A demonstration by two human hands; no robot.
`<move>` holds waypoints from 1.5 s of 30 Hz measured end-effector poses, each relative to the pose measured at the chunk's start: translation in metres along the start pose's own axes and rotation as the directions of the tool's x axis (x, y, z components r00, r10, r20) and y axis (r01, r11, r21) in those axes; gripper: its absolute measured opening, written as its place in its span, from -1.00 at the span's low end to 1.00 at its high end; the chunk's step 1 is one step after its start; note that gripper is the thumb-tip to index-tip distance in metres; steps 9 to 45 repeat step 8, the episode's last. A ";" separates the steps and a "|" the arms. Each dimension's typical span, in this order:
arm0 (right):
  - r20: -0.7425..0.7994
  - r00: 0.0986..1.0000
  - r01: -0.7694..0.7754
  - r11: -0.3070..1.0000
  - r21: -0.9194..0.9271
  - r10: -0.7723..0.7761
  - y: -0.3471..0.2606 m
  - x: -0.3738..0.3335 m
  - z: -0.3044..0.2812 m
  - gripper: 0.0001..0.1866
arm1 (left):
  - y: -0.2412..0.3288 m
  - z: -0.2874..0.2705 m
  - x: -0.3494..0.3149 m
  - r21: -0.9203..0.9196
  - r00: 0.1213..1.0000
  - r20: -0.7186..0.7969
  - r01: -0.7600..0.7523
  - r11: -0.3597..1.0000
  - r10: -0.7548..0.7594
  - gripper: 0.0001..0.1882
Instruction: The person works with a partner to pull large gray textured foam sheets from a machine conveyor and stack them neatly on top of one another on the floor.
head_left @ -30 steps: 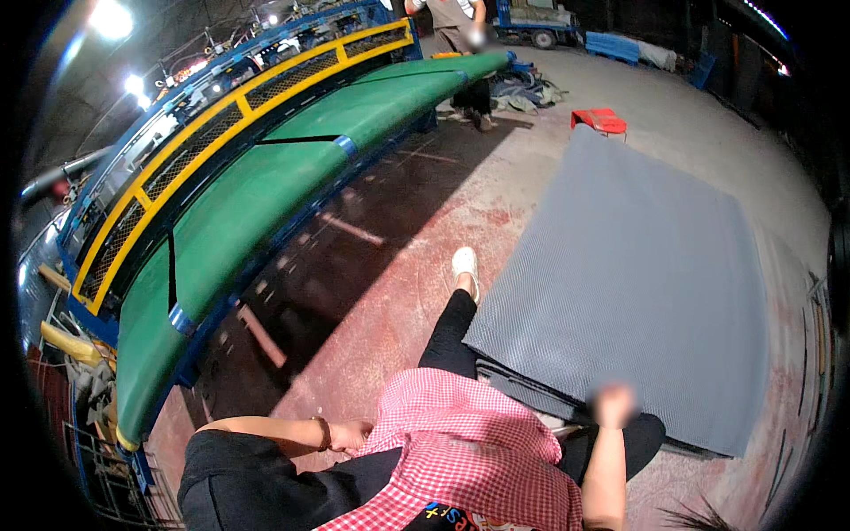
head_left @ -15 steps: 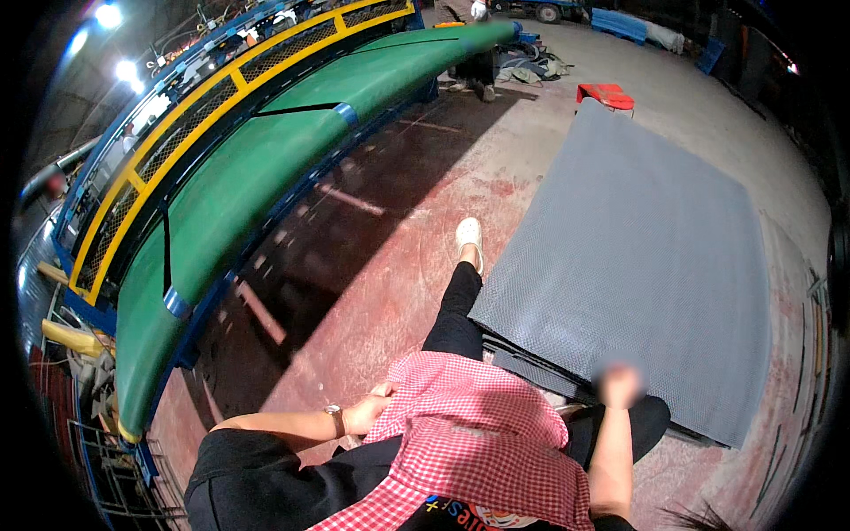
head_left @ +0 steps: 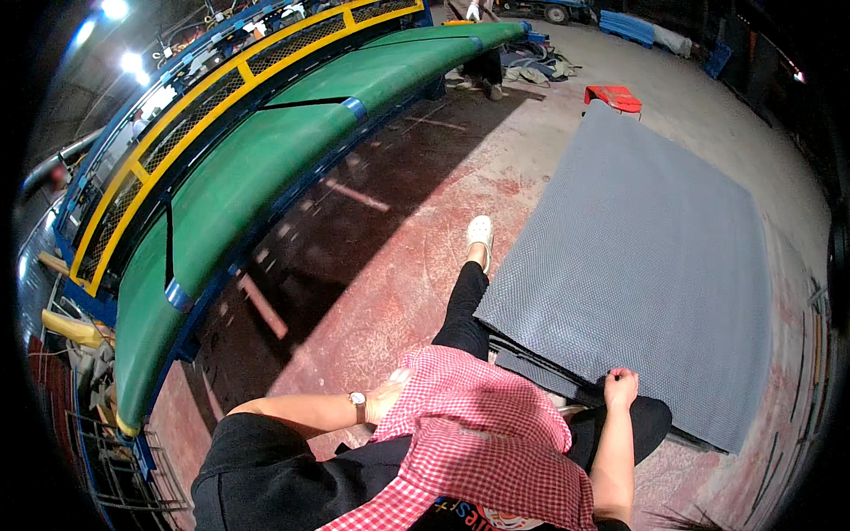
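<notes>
My left hand [head_left: 385, 400], with a watch [head_left: 358, 405] on its wrist, lies against the side of a red-and-white checked apron [head_left: 482, 398] over my lap. Its fingers look stretched out, partly covered by the cloth. My right hand [head_left: 622, 388] is closed, knuckles up, over the near edge of a large grey textured sheet [head_left: 637, 257]. Whatever its fingers hold, if anything, is too small to make out. Beneath the top sheet, more dark sheet edges [head_left: 540, 363] show in a stack beside my right knee.
On the left stands a long machine with a green padded front [head_left: 239, 203] and a yellow mesh guard [head_left: 190, 119]. A red stool [head_left: 613, 96] is beyond the sheets. At the back, a person's legs [head_left: 482, 73] show near piled cloth [head_left: 536, 66]. My white clog [head_left: 480, 232] rests on the floor.
My left hand has shifted slightly up and right along the apron, its fingers straightening. My right hand remains at the sheet's near edge. The whole view has shifted slightly.
</notes>
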State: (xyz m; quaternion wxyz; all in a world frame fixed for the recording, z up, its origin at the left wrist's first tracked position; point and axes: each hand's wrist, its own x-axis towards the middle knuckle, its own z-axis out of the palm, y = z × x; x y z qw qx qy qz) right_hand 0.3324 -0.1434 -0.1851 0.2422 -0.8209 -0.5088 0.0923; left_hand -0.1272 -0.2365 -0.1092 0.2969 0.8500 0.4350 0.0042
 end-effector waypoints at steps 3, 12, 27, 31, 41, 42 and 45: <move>0.031 0.999 0.013 0.999 0.041 -0.014 0.004 0.002 0.000 -0.91 | -0.005 0.007 -0.006 0.053 0.996 -0.089 0.025 0.998 -0.020 -0.25; 0.025 0.999 -0.029 0.998 0.061 0.028 -0.005 -0.001 -0.002 -0.92 | -0.009 0.021 -0.020 -0.017 0.970 -0.180 0.162 0.987 -0.163 -0.33; 0.025 0.999 -0.029 0.998 0.061 0.028 -0.005 -0.001 -0.002 -0.92 | -0.009 0.021 -0.020 -0.017 0.970 -0.180 0.162 0.987 -0.163 -0.33; 0.025 0.999 -0.029 0.998 0.061 0.028 -0.005 -0.001 -0.002 -0.92 | -0.009 0.021 -0.020 -0.017 0.970 -0.180 0.162 0.987 -0.163 -0.33; 0.025 0.999 -0.029 0.998 0.061 0.028 -0.005 -0.001 -0.002 -0.92 | -0.009 0.021 -0.020 -0.017 0.970 -0.180 0.162 0.987 -0.163 -0.33; 0.025 0.999 -0.029 0.998 0.061 0.028 -0.005 -0.001 -0.002 -0.92 | -0.009 0.021 -0.020 -0.017 0.970 -0.180 0.162 0.987 -0.163 -0.33; 0.025 0.999 -0.029 0.998 0.061 0.028 -0.005 -0.001 -0.002 -0.92 | -0.009 0.021 -0.020 -0.017 0.970 -0.180 0.162 0.987 -0.163 -0.33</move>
